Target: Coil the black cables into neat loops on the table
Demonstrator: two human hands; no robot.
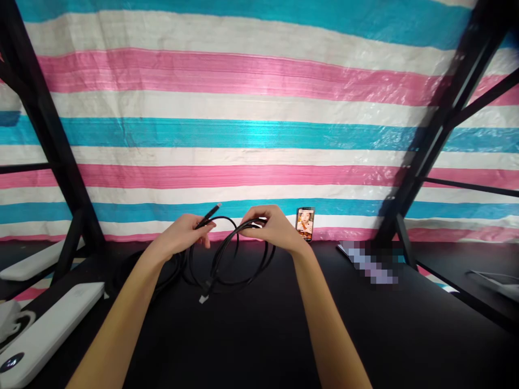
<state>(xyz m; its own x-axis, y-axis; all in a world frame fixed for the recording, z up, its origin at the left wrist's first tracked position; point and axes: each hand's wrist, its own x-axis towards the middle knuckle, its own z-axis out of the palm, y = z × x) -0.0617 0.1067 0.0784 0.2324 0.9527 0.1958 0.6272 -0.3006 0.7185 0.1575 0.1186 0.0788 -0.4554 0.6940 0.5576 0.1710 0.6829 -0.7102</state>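
A black cable (219,259) hangs in loose loops between my two hands, above the black tabletop (227,346). My left hand (188,232) pinches the cable near one end, whose plug (214,209) points up and to the right. Fingers curled, my right hand (270,227) grips the gathered loops at their top. A second connector with a pale tip (204,298) dangles below the loops. More black cable (162,273) lies coiled on the table behind my left wrist, partly hidden by that forearm.
A lit phone (305,224) leans upright against the striped sheet (243,129) at the back. Right of it lies a blurred-out flat item (367,263). At the left are a long white device (52,329) and a white cord (20,327). Black metal posts (60,156) frame both sides.
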